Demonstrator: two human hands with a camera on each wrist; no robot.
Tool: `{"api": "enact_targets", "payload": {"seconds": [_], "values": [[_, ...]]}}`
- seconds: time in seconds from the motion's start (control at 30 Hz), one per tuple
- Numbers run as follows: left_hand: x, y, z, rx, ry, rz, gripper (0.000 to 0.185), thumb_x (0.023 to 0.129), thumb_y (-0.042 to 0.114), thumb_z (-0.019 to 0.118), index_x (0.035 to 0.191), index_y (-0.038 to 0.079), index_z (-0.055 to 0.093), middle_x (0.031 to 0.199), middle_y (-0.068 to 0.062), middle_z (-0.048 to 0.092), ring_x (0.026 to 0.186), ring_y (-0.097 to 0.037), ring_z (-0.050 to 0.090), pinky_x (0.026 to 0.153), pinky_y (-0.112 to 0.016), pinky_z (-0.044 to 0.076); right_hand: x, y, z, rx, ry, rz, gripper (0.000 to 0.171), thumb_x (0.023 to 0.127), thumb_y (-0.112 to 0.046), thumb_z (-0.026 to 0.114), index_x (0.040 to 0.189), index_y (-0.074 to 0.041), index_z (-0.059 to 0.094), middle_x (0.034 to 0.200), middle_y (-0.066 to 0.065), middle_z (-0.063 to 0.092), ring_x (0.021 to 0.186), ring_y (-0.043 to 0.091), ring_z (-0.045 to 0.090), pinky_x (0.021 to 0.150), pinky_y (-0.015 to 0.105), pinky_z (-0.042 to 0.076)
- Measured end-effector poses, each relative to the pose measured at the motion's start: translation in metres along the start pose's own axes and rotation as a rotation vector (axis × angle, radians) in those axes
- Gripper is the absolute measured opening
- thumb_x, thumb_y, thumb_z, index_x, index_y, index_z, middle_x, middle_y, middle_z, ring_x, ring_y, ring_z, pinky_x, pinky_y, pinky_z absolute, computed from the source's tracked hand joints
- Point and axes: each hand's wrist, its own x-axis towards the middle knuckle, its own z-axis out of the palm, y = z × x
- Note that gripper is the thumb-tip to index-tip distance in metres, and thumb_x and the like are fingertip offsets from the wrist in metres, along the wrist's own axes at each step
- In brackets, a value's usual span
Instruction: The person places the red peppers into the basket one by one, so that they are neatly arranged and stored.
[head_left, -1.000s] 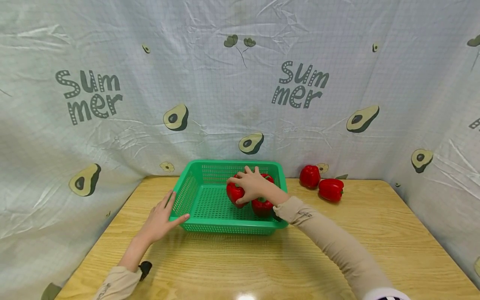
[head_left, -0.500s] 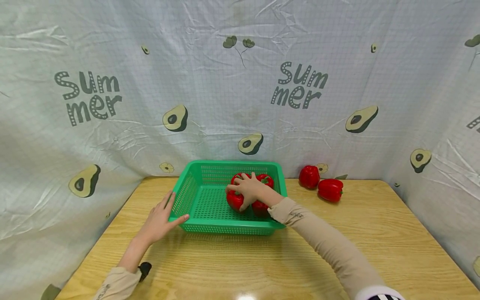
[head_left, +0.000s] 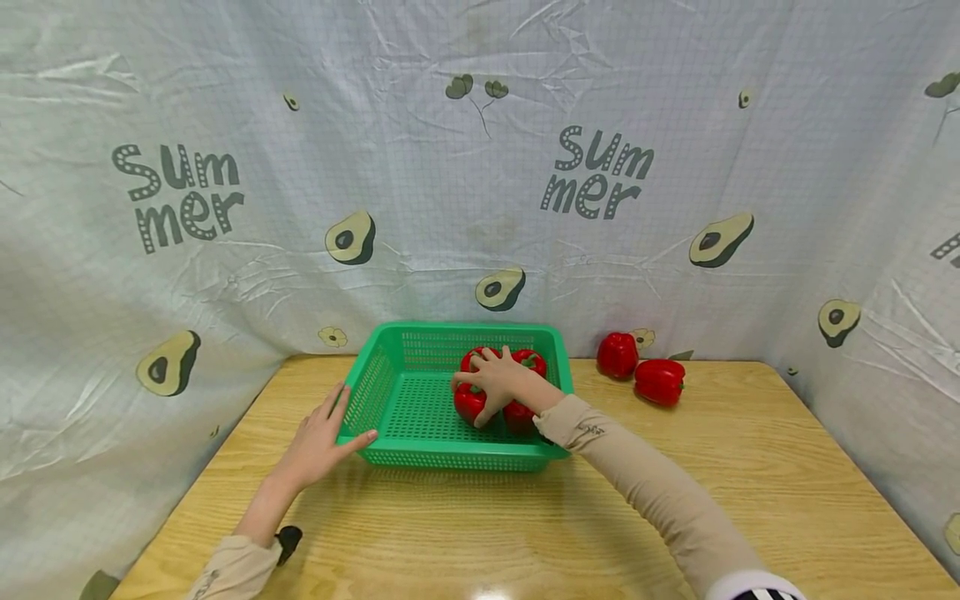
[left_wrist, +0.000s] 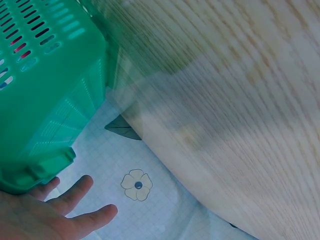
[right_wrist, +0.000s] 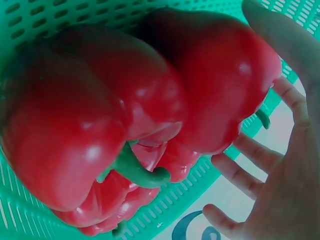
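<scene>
A green mesh basket [head_left: 450,447] stands on the table with several red bell peppers inside its right half. My right hand [head_left: 498,383] reaches in from the right, its thumb and fingers spread round the front-left bell pepper [head_left: 469,407]. In the right wrist view, this bell pepper [right_wrist: 225,75] sits between the thumb and fingertips, against another bell pepper [right_wrist: 65,120] with a curved green stem. My left hand [head_left: 315,442] rests at the basket's front-left corner, thumb on the rim. Its fingers [left_wrist: 75,195] are extended outside the basket in the left wrist view.
Two more red bell peppers, one upright [head_left: 618,356] and one on its side [head_left: 660,382], sit to the right of the basket. A printed cloth [head_left: 420,167] hangs behind and beside the wooden table [head_left: 465,533].
My right hand has lowered its bell pepper to the basket floor, revealing another behind it; it has stayed nearly still over the last half second. My left hand has kept its place.
</scene>
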Motion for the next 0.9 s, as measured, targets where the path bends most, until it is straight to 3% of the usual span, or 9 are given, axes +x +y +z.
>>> {"api": "enact_targets", "payload": {"seconds": [0.2, 0.43, 0.57, 0.9], "values": [[0.0, 0.0, 0.001, -0.006, 0.001, 0.005, 0.088, 0.084, 0.05, 0.051, 0.141, -0.006, 0.012, 0.147, -0.025, 0.01, 0.127, -0.051, 0.021, 0.094, -0.068, 0.021, -0.01, 0.001, -0.008, 0.026, 0.028, -0.013, 0.058, 0.075, -0.055, 0.061, 0.127, -0.038, 0.039, 0.122, 0.003, 0.042, 0.115, 0.023, 0.032, 0.099, 0.058, 0.022], [0.001, 0.001, 0.001, -0.002, 0.003, 0.007, 0.088, 0.084, 0.05, 0.051, 0.141, -0.006, 0.013, 0.147, -0.025, 0.01, 0.126, -0.051, 0.022, 0.094, -0.068, 0.022, -0.032, 0.012, -0.025, 0.069, 0.098, -0.03, 0.055, 0.079, -0.052, 0.058, 0.128, -0.033, 0.042, 0.126, 0.003, 0.041, 0.105, 0.021, 0.033, 0.083, 0.046, 0.028], [0.001, 0.001, 0.001, -0.003, 0.006, 0.009, 0.088, 0.084, 0.05, 0.051, 0.141, -0.006, 0.013, 0.147, -0.025, 0.01, 0.126, -0.051, 0.022, 0.094, -0.067, 0.022, -0.047, 0.022, -0.03, 0.093, 0.175, -0.045, 0.054, 0.08, -0.05, 0.058, 0.127, -0.029, 0.045, 0.127, 0.002, 0.043, 0.107, 0.022, 0.034, 0.089, 0.051, 0.028], [0.0, 0.0, 0.0, -0.009, 0.008, 0.001, 0.089, 0.084, 0.05, 0.051, 0.141, -0.005, 0.012, 0.146, -0.026, 0.011, 0.127, -0.051, 0.021, 0.094, -0.067, 0.021, -0.095, 0.04, -0.013, 0.127, 0.375, -0.1, 0.041, 0.082, -0.042, 0.059, 0.118, -0.025, 0.053, 0.116, -0.001, 0.051, 0.1, 0.018, 0.039, 0.082, 0.044, 0.031]]}}
